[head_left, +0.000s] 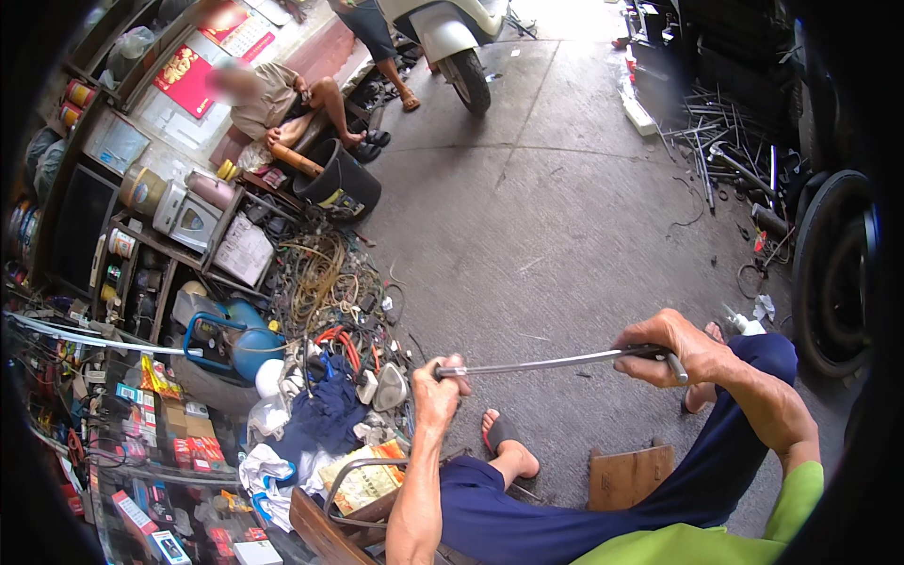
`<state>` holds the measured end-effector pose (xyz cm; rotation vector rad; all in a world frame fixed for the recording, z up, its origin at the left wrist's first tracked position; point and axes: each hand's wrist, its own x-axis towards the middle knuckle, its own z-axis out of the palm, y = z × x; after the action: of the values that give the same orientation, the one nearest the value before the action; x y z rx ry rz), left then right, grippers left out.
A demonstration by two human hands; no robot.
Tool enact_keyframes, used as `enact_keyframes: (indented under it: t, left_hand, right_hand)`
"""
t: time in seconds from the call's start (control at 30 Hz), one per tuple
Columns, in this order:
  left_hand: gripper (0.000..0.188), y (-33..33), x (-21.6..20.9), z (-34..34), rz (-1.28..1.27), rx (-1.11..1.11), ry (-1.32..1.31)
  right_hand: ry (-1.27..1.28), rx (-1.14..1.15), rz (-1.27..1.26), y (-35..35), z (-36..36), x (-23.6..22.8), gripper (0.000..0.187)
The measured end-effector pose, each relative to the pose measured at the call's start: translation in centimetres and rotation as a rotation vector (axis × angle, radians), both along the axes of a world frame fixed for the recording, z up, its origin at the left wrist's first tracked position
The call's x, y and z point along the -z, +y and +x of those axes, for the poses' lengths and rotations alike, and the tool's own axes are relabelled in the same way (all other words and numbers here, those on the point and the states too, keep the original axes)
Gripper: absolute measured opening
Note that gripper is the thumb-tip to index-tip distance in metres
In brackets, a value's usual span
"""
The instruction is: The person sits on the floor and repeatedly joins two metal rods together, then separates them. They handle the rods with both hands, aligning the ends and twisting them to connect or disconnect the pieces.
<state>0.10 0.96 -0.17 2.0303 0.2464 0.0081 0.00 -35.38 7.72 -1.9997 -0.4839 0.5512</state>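
Note:
A long, thin, slightly bowed metal rod (pixel 546 363) stretches between my hands above the floor, over my spread knees. My left hand (pixel 437 394) is closed around its dark left end, thumb and fingers pressed together. At the other end my right hand (pixel 673 345) is closed on the rod where it meets a dark piece. A grey rounded tip (pixel 676 368) sticks out below my right fingers; whether it belongs to the rod or to a separate tool, I cannot tell.
A wooden block (pixel 631 477) lies between my feet. Tangled cables (pixel 320 273) and cloths crowd the left, beside a glass case (pixel 188 480) of boxed goods. A black bucket (pixel 337 181) stands near a seated person. Metal scraps (pixel 720 141) and a tyre (pixel 833 273) are right; a scooter (pixel 457 56) is ahead.

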Motion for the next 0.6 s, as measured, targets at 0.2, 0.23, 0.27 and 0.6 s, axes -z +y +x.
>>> enact_keyframes:
  t: [0.2,0.23,0.27,0.6]
  left_hand:
    - [0.034,-1.1,-0.7,-0.2,0.063,0.031,-0.108]
    - [0.035,-1.3,-0.8,-0.2,0.105,0.035,-0.104]
    - [0.035,-1.7,-0.8,-0.3,0.124,0.024,-0.093]
    - [0.034,-0.2,-0.5,0.9,0.044,0.084,-0.100]
  right_hand:
    - [0.088,0.067,0.013,0.0,0.2,0.6,0.017]
    - [0.052,0.065,0.011,-0.3,0.1,0.9,0.019]
    - [0.053,0.073,0.019,-0.4,-0.2,1.2,0.019]
    - [0.010,0.102,-0.057,0.8,-0.7,-0.5,0.023]
